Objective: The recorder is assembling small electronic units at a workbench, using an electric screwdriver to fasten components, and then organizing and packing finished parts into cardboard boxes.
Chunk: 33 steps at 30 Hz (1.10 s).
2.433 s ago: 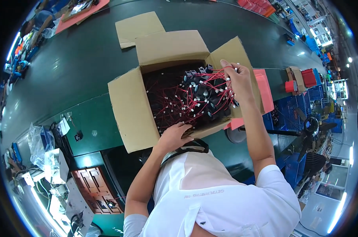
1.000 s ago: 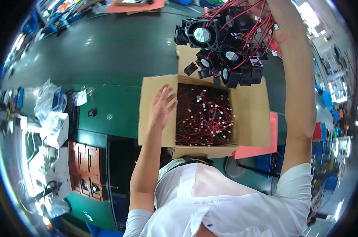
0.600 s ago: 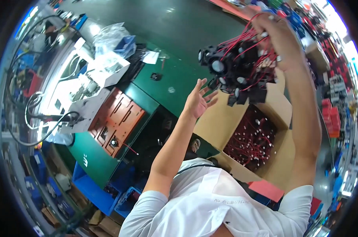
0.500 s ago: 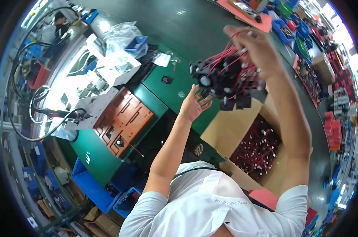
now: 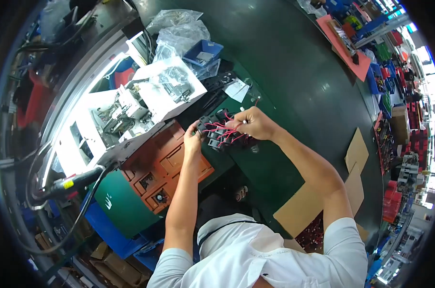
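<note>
Black fans (image 5: 214, 143) are held by their red wires (image 5: 220, 126) in the right hand (image 5: 257, 125), touched by the left hand (image 5: 192, 140), above the green surface (image 5: 268, 175).

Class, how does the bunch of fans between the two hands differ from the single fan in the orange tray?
The bunch of fans is several fans massed together; the single fan sits apart. The bunch is held by its red wires in the right hand, the left hand at its other side; the single fan rests in the orange tray. Both look dark.
</note>
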Available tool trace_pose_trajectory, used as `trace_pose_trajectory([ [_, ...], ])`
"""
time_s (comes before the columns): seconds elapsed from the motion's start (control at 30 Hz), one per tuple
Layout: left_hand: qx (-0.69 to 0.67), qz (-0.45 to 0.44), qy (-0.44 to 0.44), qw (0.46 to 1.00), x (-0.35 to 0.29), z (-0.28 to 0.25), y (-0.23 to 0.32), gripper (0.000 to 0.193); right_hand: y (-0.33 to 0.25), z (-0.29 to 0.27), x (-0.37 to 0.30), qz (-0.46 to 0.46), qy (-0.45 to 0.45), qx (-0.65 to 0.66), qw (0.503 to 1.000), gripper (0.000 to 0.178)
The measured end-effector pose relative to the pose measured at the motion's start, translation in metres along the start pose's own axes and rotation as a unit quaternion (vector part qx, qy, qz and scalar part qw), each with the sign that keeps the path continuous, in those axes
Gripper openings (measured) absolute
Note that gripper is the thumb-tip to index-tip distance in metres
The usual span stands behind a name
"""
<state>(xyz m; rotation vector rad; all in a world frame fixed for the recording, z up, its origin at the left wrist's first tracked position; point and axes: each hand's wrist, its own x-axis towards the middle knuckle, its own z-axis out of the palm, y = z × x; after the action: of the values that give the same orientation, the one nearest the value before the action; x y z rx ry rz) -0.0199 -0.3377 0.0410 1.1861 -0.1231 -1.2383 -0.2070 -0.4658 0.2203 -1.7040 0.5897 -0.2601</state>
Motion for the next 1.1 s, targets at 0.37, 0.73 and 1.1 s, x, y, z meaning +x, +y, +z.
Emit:
trace_pose_trajectory([
  [0.37,0.447,0.164,0.018,0.88,0.013,-0.006,0.007,0.045,0.081,-0.006,-0.02,-0.139,-0.043,-0.353,0.924,0.036],
  [0.73,0.524,0.247,-0.005,0.815,-0.063,0.03,0.009,0.04,0.044,-0.027,-0.099,-0.063,0.012,-0.505,0.861,0.038],
  [1.1,0.632,0.358,-0.39,0.566,-0.153,0.112,-0.061,0.027,-0.103,-0.043,-0.459,0.171,0.586,-0.225,0.76,0.038],
])
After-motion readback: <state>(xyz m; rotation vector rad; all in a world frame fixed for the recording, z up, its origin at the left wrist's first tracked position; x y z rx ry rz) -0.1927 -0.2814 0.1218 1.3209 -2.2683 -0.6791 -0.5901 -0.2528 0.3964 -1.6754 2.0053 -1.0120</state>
